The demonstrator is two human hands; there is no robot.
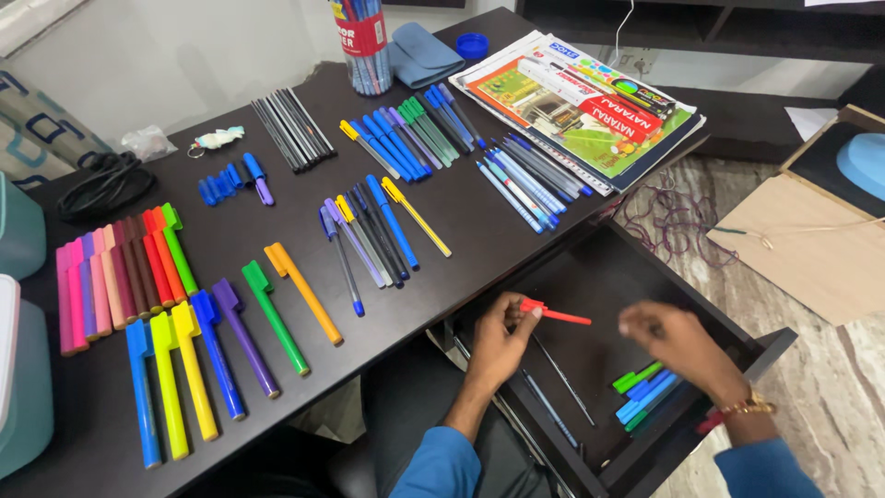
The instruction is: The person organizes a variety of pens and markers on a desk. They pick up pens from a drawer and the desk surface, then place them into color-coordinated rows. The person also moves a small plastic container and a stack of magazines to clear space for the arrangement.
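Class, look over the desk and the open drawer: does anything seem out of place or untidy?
Mostly neat, sorted rows. The odd spot: a tangle of purple thread lies loose on the floor beside the open drawer, off the desk.

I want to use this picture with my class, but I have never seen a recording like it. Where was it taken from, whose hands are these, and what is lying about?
There is one picture, from a camera worn on a person's head, looking down at their own bare hands. The left hand pinches a red pen over an open drawer. The right hand is blurred and hovers above green and blue pens lying in the drawer; it seems to hold nothing. On the dark desk felt-tip markers and ballpoint pens lie sorted in rows by kind, with a stack of books and a tub of pens at the back.
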